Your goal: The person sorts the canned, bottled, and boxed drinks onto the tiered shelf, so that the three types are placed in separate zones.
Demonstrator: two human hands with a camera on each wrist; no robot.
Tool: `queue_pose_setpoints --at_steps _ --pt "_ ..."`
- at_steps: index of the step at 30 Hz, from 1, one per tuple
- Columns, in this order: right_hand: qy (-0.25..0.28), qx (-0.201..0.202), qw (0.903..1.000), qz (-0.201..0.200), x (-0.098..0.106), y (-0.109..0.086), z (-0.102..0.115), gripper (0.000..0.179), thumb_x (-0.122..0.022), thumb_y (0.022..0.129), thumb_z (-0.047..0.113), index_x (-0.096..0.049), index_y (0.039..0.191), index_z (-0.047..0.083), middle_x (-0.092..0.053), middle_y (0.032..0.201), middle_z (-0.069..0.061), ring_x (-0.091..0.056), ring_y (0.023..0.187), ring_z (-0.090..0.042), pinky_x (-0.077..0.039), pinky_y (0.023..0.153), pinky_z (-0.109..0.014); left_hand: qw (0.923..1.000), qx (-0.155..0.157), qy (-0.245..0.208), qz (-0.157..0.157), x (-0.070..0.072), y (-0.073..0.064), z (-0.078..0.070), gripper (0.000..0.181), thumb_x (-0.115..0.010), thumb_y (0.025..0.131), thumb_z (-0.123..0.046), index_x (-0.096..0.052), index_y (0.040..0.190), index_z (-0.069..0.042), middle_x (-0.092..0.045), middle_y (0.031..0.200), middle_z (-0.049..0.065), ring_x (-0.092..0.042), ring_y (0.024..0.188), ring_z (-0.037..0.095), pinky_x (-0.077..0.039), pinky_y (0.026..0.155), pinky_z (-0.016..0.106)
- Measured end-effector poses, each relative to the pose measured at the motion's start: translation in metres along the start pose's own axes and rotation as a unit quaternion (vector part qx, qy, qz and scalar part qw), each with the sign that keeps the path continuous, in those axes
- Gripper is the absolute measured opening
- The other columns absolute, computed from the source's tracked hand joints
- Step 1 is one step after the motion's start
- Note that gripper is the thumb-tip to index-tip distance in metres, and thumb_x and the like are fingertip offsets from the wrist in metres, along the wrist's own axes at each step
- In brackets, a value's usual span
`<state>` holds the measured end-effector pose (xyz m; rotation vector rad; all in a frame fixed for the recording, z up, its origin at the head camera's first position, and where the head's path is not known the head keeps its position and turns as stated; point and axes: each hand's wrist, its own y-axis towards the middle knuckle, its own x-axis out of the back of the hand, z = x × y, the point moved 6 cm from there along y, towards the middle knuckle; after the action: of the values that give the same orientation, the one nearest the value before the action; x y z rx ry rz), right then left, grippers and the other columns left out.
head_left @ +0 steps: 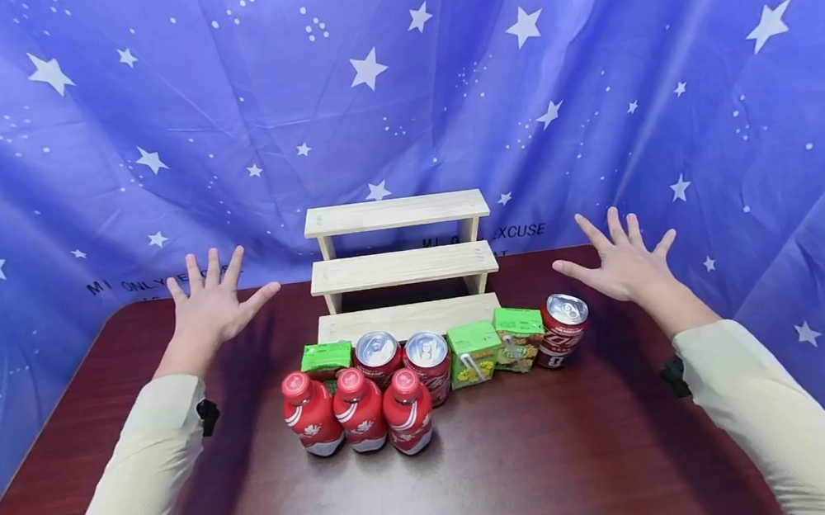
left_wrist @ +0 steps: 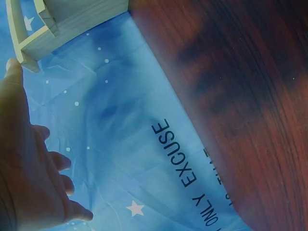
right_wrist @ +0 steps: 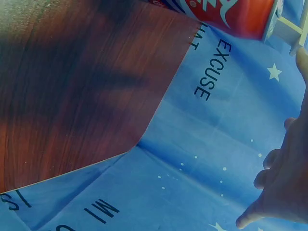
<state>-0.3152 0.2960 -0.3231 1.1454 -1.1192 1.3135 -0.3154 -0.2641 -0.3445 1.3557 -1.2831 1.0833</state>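
Spread wide and empty, the left hand (head_left: 212, 310) and right hand (head_left: 625, 266) flank the shelf (head_left: 402, 268) — an upright can (head_left: 564, 331) off its front right corner stands nearer the right hand, three bottles (head_left: 359, 413) before its left half.

Blue star-and-dot curtain (head_left: 218, 102) behind and beside glossy reddish-brown table (head_left: 522, 462); black lettering (head_left: 519, 231) low on curtain.

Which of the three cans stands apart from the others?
The rightmost can, just right of two green boxes; the other two cans stand together, left of those boxes.
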Motion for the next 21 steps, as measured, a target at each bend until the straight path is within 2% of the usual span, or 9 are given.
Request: queue_pose_setpoints --at_steps 4,8,13,18,21 --pt "0.013 0.002 0.9997 0.021 -0.004 -0.004 -0.001 0.093 -0.030 0.080 0.081 0.003 0.151 0.029 0.015 0.151 -0.028 0.019 0.135 -0.050 0.020 0.088 -0.082 0.9992 -0.007 -0.037 0.014 -0.005 0.004 -0.003 0.098 -0.025 0.081 -0.081 0.006 0.151 -0.021 0.006 0.153 0.028 0.020 0.135 0.050 0.010 0.101 0.078" --pt "0.028 0.008 0.9990 0.033 -0.007 -0.007 0.000 0.093 -0.030 0.081 0.080 0.003 0.151 0.028 0.013 0.151 -0.030 0.016 0.136 -0.051 0.018 0.089 -0.084 0.9927 -0.021 -0.116 0.026 -0.011 0.008 -0.010 0.096 -0.031 0.083 -0.077 0.007 0.151 -0.020 0.006 0.154 0.026 0.017 0.136 0.049 0.005 0.104 0.077" --pt "0.052 0.019 0.9977 0.040 -0.009 -0.011 0.001 0.091 -0.033 0.083 0.076 0.001 0.151 0.027 0.010 0.152 -0.030 0.011 0.137 -0.052 0.015 0.090 -0.084 0.9758 -0.042 -0.213 0.020 -0.017 0.013 -0.017 0.093 -0.041 0.087 -0.068 0.004 0.152 -0.017 0.000 0.155 0.023 0.005 0.140 0.048 -0.006 0.111 0.069" --pt "0.083 0.031 0.9946 0.055 -0.015 -0.016 0.004 0.090 -0.037 0.084 0.074 -0.001 0.152 0.027 0.007 0.153 -0.028 0.008 0.139 -0.049 0.013 0.092 -0.083 0.9609 -0.056 -0.271 -0.003 -0.019 0.017 -0.024 0.091 -0.049 0.088 -0.060 -0.002 0.152 -0.014 -0.009 0.156 0.019 -0.010 0.142 0.042 -0.014 0.115 0.061" --pt "0.096 0.039 0.9926 0.064 -0.017 -0.019 0.005 0.089 -0.039 0.084 0.073 -0.002 0.152 0.027 0.008 0.154 -0.026 0.009 0.140 -0.046 0.011 0.094 -0.083 0.9497 -0.059 -0.307 -0.017 -0.019 0.020 -0.030 0.090 -0.053 0.089 -0.056 -0.007 0.152 -0.011 -0.015 0.155 0.021 -0.017 0.140 0.042 -0.019 0.115 0.059"
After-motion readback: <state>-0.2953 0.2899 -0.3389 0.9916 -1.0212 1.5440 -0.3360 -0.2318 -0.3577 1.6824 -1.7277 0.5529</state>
